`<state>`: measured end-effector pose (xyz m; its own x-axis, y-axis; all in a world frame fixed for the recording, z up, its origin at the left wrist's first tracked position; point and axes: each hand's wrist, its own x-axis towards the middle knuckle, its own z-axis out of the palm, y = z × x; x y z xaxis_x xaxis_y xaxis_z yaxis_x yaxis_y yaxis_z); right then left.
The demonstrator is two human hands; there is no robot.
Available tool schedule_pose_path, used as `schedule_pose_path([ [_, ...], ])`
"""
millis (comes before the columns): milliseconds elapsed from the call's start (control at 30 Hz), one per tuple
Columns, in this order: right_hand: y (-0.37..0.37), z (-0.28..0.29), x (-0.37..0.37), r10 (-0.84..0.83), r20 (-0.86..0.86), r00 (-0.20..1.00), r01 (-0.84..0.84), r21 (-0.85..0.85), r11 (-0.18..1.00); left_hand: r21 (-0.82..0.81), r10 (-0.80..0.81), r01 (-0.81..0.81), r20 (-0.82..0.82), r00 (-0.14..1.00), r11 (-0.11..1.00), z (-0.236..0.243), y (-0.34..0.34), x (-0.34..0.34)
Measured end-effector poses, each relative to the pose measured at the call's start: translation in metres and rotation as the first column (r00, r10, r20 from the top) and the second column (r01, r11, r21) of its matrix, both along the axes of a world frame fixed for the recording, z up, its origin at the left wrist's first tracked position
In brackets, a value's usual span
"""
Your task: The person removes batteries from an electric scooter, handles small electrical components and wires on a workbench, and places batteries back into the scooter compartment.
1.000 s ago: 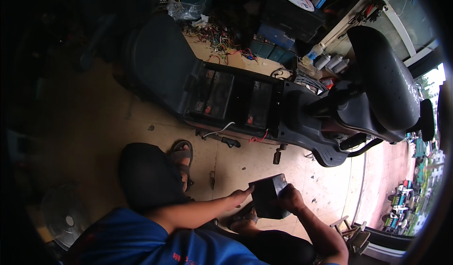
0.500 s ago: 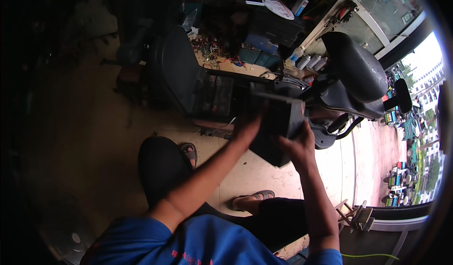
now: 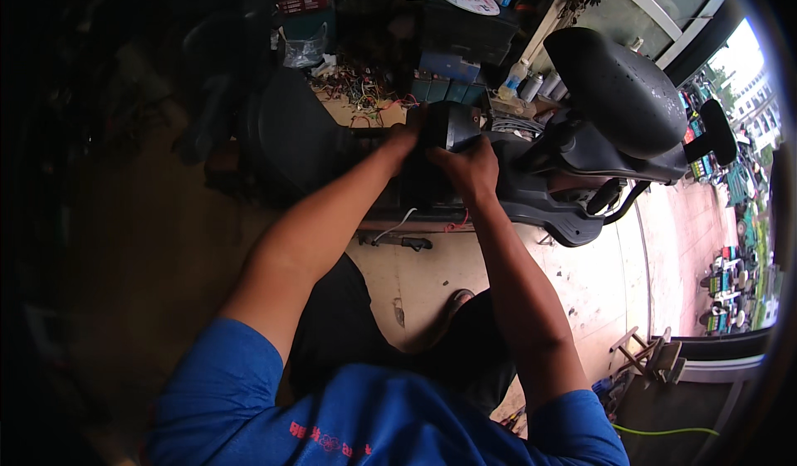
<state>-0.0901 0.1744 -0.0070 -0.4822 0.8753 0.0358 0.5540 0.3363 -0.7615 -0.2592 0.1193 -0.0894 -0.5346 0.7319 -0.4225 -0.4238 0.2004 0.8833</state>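
The left hand (image 3: 403, 139) and right hand (image 3: 471, 167) clasp a black block (image 3: 457, 126) between them. It is above a dark scooter (image 3: 531, 188).

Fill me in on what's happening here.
A person in a blue shirt is leaning over a dark scooter-like vehicle, with a dark, boxy block in both bare hands. The left hand is at its left side and the right hand at its near edge. The block is at the vehicle's middle section; whether it hangs above or rests there, I can't tell. A white cable and a red wire show along the near side.
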Motion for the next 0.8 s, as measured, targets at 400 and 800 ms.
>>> schedule_pose_path([
  [400, 0.020, -0.030, -0.010, 0.008, 0.080, 0.997, -0.005, -0.044, 0.999, 0.123, 0.033, 0.011, -0.352, 0.935, 0.992, -0.033, 0.020, -0.001],
  [800, 0.023, -0.032, -0.041, 0.004, 0.292, 0.956, 0.005, -0.033, 0.999, 0.201, -0.018, 0.077, -0.278, 0.960, 0.977, -0.005, 0.018, 0.004],
])
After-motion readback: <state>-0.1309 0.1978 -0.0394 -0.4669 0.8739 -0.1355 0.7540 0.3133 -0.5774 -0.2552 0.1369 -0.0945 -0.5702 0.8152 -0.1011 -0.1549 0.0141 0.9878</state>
